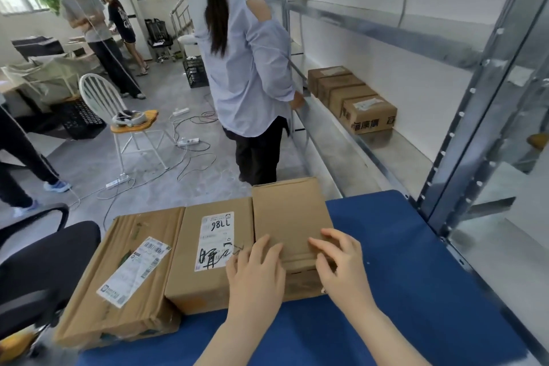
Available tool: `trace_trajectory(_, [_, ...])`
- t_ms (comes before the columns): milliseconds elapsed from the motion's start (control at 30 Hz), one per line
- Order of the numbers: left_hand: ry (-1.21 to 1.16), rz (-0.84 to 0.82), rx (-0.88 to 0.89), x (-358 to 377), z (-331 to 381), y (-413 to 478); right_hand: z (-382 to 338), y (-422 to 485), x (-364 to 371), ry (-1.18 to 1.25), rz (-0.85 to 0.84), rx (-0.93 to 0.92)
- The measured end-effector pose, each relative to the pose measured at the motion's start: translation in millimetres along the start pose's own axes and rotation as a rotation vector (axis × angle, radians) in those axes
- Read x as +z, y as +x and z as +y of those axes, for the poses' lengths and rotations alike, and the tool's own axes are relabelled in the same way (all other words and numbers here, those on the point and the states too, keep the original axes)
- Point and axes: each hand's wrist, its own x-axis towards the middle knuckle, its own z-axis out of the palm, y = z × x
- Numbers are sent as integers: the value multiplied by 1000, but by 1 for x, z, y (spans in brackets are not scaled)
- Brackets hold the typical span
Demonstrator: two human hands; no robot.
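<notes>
Nearest to the camera are the two bare hands of the person. The left hand lies flat with straight, spread fingers, holding nothing. It rests on the near left part of a plain cardboard box. The right hand has bent fingers, and their tips touch the top of the same box near its right edge. If this hand really clasps the box, I cannot tell.

The biggest thing is the metal shelving rack on the right, which runs far into the room. Before it stands the blue table. A person in a light blue shirt stands at the rack, back to the camera.

Three boxes lie on the left part of the table, side by side and touching. The large flat box is at the left, at the table's edge. The middle box carries a white label with handwriting. The plain cardboard box is the right one and the narrowest. Its long axis points away from the person, with the far end leaning a little to the left. Its top is higher than the top of the middle box.

On the low shelf of the rack stand four brown cartons in a row. On the floor at the left stands a white chair with a headset on its seat.
</notes>
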Motion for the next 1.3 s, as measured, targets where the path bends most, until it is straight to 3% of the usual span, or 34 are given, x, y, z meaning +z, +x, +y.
trace_trajectory(167, [-30,-48,-95,-6,10,2,-5,-8,-16,-28,-44,-7])
trace_trajectory(367, [-116,-159,31,-30,76,10,-8,-58,-100,-139,178,132])
trace_trajectory(533, [-369,-251,336,-32,180,-30,-26,-148,-203,-297,525,344])
trace_trajectory(667, [-422,-382,691,-25,262,-112,-52,-260,-266,-443,790,467])
trace_trajectory(867, [-492,-572,1138,-39,350,-272,-103,-441,-329,-629,1084,722])
trace_trajectory(1000, [-561,-617,1316,-66,393,-351,-139,-536,-363,-721,1212,825])
trace_trajectory(1167, [-639,-629,1404,-87,450,-411,-145,-607,-403,-714,1271,871])
trace_trajectory(1300, [-637,-660,1259,-86,491,-427,-118,-626,-430,-639,1170,852])
